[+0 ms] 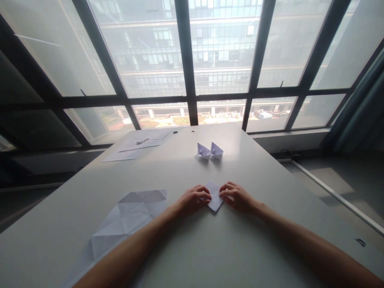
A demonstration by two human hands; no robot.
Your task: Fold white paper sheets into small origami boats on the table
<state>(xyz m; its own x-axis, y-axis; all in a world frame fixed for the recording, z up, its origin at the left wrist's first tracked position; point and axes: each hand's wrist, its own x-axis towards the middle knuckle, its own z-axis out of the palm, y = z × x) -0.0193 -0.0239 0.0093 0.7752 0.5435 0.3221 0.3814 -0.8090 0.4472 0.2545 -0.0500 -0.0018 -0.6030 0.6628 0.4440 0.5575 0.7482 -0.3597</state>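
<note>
A small folded white paper (215, 197) lies on the table as a diamond, one corner pointing toward me. My left hand (196, 199) grips its left side with bent fingers. At the right corner, my right hand (235, 195) has its thumb and fingertips pressed on the paper. Just beyond stand two folded paper boats, the left one (203, 152) and the right one (217, 151), side by side. A large creased sheet (129, 216) lies to the left, partly under my left forearm.
Flat white sheets (144, 143) with a small white item (142, 141) on top lie at the table's far left. The white table (258, 168) reaches the windows. A small dark object (360, 242) is near the right edge.
</note>
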